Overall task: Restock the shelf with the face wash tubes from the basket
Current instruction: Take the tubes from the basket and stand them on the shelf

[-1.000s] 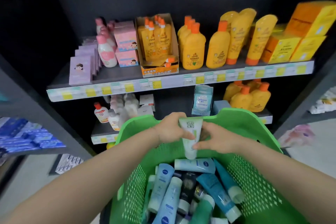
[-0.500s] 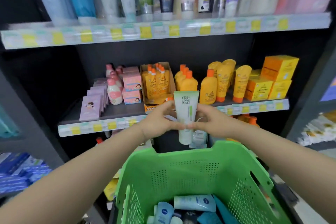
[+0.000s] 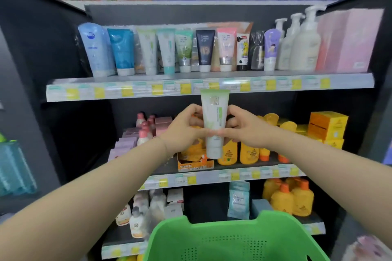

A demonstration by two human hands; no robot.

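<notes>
One tube (image 3: 214,122), white with a green crimp, stands cap-down between your fingers: your left hand (image 3: 182,131) and right hand (image 3: 247,128) both clasp its middle. The basket (image 3: 233,239) below shows only its rim now, contents hidden. You've lifted the tube since before, its crimp now reaching the top shelf (image 3: 210,87), where about ten tubes stand.

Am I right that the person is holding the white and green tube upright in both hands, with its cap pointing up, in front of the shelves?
Not quite: in the head view the white and green tube is upright between the left hand and right hand, but its cap points down, with the flat crimped end on top.
</notes>
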